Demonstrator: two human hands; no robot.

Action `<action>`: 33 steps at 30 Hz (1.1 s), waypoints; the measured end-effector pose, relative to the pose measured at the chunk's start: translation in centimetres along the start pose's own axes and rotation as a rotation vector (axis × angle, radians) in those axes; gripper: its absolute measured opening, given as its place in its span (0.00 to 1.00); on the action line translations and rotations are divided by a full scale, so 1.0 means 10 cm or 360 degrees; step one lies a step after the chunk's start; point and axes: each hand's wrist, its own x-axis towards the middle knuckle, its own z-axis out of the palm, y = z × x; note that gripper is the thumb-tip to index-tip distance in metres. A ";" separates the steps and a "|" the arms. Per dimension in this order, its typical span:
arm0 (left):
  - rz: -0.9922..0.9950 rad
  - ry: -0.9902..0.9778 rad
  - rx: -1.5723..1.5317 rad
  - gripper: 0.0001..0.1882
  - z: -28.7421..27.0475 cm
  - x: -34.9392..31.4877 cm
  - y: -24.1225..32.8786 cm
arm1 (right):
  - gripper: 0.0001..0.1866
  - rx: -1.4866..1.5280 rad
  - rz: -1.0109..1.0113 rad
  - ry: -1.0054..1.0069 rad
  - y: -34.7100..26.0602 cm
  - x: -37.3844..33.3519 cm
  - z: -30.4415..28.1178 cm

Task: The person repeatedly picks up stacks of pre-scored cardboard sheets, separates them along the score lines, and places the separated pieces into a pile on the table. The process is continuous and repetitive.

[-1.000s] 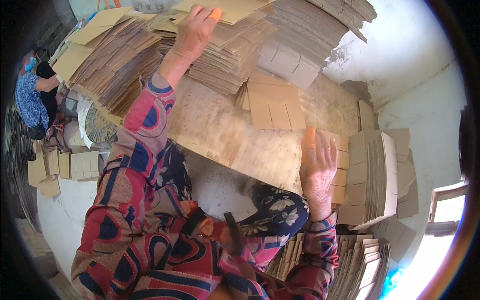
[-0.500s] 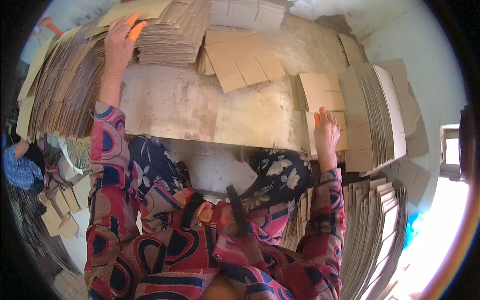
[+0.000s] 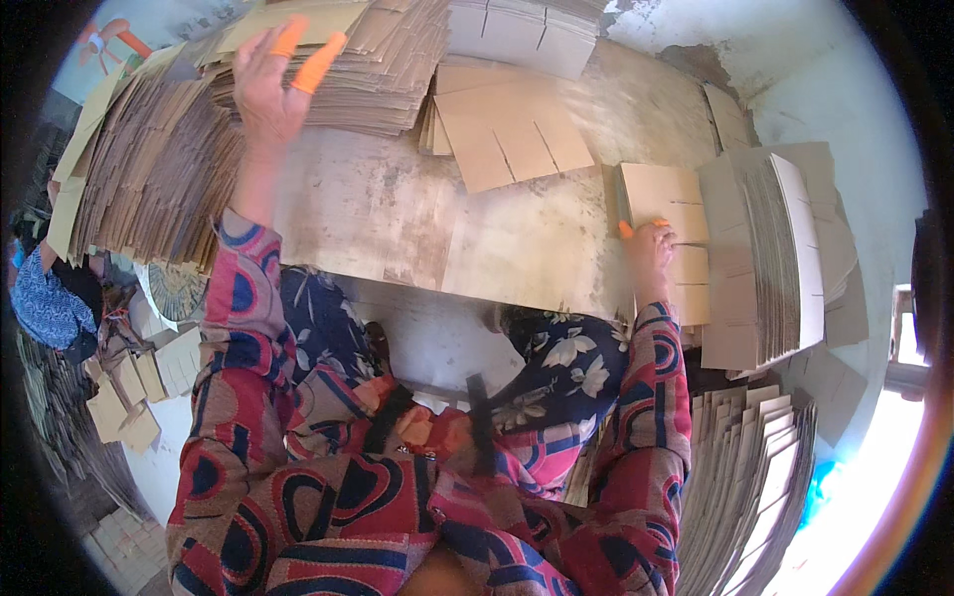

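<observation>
My left hand [image 3: 276,91], with orange covers on two fingertips, is over the edge of a tall stack of flat brown cardboard sheets [image 3: 373,74] at the far left. Its fingers are spread and nothing shows between them. On the right side of the table, my right hand [image 3: 652,256] rests at a low pile of slotted cardboard pieces [image 3: 664,189]. The fingers are bent and the thumb stands apart; orange covers show on its tips too. Its palm side is hidden, and I see no piece lifted in it.
Slotted cardboard pieces [image 3: 512,129] lie askew mid-table [image 3: 368,214]. A leaning row of sheets [image 3: 164,169] lines the left side. Upright slotted sheets [image 3: 775,258] stand at the right, with more bundles [image 3: 740,477] below the table. A person in blue [image 3: 55,303] is at far left.
The whole view has shifted, moving the table contents rightward and down. My left hand appears larger, raised over the stack. My right fingers, straighter before, are now more bent on the low pile.
</observation>
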 end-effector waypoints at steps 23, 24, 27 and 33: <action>0.0224 -0.0654 -0.0345 0.11 1.06 -0.91 1.65 | 0.13 0.0756 -0.0233 -0.0064 0.29 0.13 -0.41; 0.0193 -0.0575 -0.0380 0.10 0.97 -0.77 1.64 | 0.12 0.0750 -0.0208 -0.0102 0.28 0.13 -0.44; 0.0057 -0.0343 -0.0520 0.09 0.72 -0.48 1.61 | 0.12 0.0704 -0.0227 -0.0029 0.28 0.15 -0.40; -0.0263 -0.0648 -0.0797 0.08 0.04 -0.31 1.59 | 0.43 0.0515 0.0092 0.0269 0.43 0.10 -0.71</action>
